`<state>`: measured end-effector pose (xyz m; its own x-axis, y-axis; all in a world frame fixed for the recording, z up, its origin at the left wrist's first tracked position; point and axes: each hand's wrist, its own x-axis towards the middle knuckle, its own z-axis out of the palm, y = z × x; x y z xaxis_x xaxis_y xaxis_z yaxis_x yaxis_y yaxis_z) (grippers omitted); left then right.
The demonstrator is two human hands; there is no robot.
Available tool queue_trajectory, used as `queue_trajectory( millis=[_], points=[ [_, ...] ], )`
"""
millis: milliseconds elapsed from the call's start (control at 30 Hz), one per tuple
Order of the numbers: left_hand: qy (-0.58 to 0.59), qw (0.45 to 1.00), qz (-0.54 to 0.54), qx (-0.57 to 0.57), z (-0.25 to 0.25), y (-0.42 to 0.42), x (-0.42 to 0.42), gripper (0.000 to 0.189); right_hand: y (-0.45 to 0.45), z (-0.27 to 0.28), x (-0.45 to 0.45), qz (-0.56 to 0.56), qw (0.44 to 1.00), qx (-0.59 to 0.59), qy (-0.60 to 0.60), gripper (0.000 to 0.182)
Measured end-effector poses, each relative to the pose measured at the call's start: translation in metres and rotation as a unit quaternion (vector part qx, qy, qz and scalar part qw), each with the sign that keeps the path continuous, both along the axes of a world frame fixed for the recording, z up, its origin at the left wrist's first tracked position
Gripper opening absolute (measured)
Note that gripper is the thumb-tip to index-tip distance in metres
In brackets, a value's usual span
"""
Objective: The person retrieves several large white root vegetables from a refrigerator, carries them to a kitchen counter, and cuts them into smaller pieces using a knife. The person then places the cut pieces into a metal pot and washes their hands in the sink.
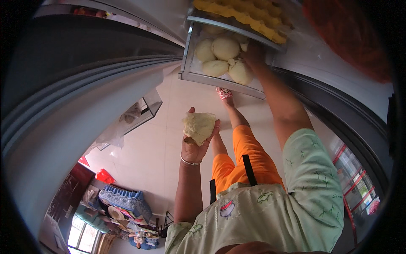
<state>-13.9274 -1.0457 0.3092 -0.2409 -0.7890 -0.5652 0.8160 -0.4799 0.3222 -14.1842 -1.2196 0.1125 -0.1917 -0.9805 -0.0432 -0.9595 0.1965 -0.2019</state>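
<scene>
My left hand holds a flat, torn piece of pale yellowish food, perhaps bread, across its palm and fingers. A bracelet circles that wrist. In front of me a clear refrigerator drawer is pulled out, with several pale round foods in it that look like steamed buns. The near right one has a ragged top. My right hand reaches into the drawer's right side, beside the buns. Shadow and the shelf edge obscure its fingers, so its grip is unclear.
Above the drawer, a yellow egg tray rests on a glass shelf. A red bag is at upper right. The refrigerator door stands wide at left, with a door bin holding plastic bags. Farther off are a cloth-covered table and a person.
</scene>
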Motion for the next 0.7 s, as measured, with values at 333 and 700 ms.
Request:
queue_trajectory(
  millis=[333,700],
  points=[
    [0.123,0.989,0.058,-0.053,-0.020,0.004,0.002,0.101,0.096,0.238,0.060,0.018,0.792,0.196,-0.578,0.067],
    [0.306,0.946,-0.009,-0.105,0.004,0.014,0.007,0.052,0.091,0.195,0.072,0.202,0.851,0.125,-0.468,0.060]
  ],
)
